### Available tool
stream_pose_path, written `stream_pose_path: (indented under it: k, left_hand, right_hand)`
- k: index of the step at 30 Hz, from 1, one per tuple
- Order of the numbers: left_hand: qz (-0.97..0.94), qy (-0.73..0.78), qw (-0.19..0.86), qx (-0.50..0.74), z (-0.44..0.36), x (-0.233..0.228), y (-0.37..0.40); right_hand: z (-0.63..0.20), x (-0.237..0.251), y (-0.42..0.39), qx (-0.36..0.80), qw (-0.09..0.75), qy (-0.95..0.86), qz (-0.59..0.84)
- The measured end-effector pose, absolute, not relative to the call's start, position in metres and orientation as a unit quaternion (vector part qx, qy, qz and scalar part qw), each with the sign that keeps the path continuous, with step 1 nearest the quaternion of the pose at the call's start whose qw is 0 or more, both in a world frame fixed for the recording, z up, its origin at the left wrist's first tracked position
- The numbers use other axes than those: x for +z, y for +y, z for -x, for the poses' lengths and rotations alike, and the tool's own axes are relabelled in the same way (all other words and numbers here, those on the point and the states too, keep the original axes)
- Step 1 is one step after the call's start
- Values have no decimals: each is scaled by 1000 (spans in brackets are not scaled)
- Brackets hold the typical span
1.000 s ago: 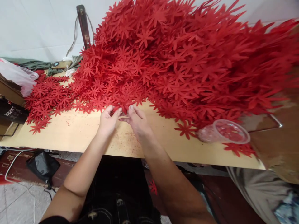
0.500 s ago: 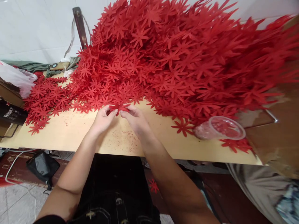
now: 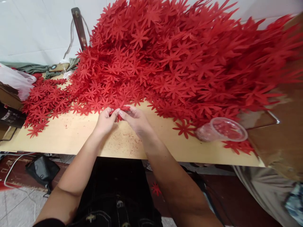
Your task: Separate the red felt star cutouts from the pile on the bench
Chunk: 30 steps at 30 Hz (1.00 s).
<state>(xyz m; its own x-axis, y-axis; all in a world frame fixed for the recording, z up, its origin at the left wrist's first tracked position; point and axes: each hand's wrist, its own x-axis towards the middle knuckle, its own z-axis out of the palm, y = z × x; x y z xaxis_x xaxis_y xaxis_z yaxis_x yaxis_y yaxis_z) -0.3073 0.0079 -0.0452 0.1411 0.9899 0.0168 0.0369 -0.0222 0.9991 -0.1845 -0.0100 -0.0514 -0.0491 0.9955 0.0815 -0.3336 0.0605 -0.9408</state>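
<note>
Both hands meet near the middle of the frame, fingers pinched narrow on one red flower cutout point(image 3: 125, 108). The left hand point(image 3: 105, 122) grips its left side, while the right hand point(image 3: 136, 118) grips the other side, the two thumbs close together. The cutout sits just above the counter point(image 3: 78, 135), at the near edge of a huge pile of similar red cutouts point(image 3: 153, 63) filling the upper middle and upper right (its lowest petals come right up behind the fingers). Fine red crumbs point(image 3: 127, 140) dot the surface below the hands.

At centre right, a clear plastic cup point(image 3: 205, 132) lies tipped, red showing through it, with a loose cutout point(image 3: 185, 129) just beside it. Brown cardboard point(image 3: 276, 138) stands at the right edge. A white plastic bag point(image 3: 16, 80) occupies the left edge, and a black pouch point(image 3: 42, 170) rests lower left, below the counter.
</note>
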Motion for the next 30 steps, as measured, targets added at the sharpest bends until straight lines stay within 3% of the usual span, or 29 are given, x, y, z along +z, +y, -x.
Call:
stream_pose_path:
  k: [11,19,26,30]
  left_hand:
    - [-538,387,578,477,311,-53,16]
    - [-499,436,568,489,320,-48,25]
    - [-503,433,563,493,321,-47,33]
    - [-507,486,465,538,339,-54,64]
  right_hand:
    - [182,-58,-5,588,659,-287,371]
    - [167,-63,5,538,716,-214,391]
    - [167,-61,3,534,688,-263,416]
    - [168,-61,3,505,667,-323,443]
